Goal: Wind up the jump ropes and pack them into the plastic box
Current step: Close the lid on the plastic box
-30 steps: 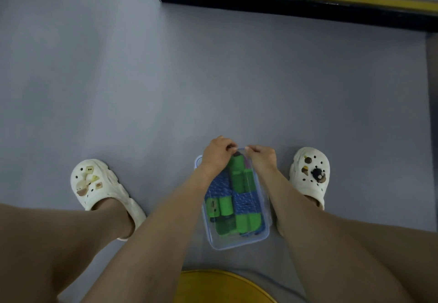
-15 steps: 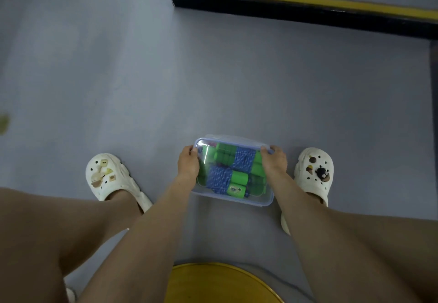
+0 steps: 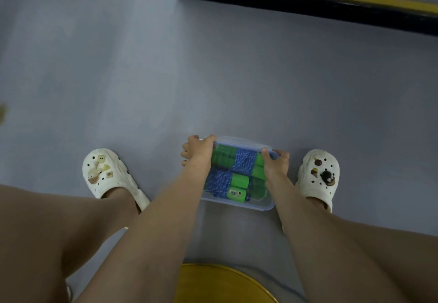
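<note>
plastic box [image 3: 237, 204], jump ropes [image 3: 244, 164] inside, left hand [image 3: 199, 151], right hand [image 3: 276, 164] gripping ends

White clogs [image 3: 104, 172] stand on grey floor [image 3: 213, 77], between yellow stool [image 3: 220, 283] and black-and-yellow ledge [image 3: 308, 6].
</note>
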